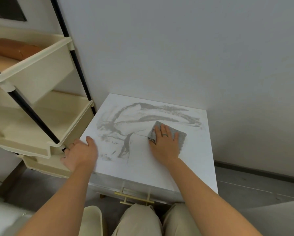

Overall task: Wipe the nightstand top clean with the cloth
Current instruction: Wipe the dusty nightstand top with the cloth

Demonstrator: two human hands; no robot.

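the white square-topped nightstand (pixel 160 167) stood against the pale wall, its top serving as the counter, with a cream plastic tiered shelf cart on black poles (pixel 40 116) just beside its left edge. grey smeared streaks of dirt (pixel 125 120) arced across the far and left parts of the top, running from the back edge down toward the middle, while the near strip and the right side looked mostly clean. judging by that, the wipe was partway along: a band seemed cleared, and the broad smears at the back and left were left to do. the right hand (pixel 163 143) lay flat with fingers spread, pressing down on the small grey square cloth (pixel 177 133), which sat on the top right of centre, touching the end of one thin streak; it was pushing the cloth rather than gripping it. the left hand (pixel 80 154) rested at the nightstand's left edge, loosely open, fingers curling toward the cart's lower tray, holding nothing that could be seen. a brass bar drawer handle (pixel 136 199) showed on the front below.
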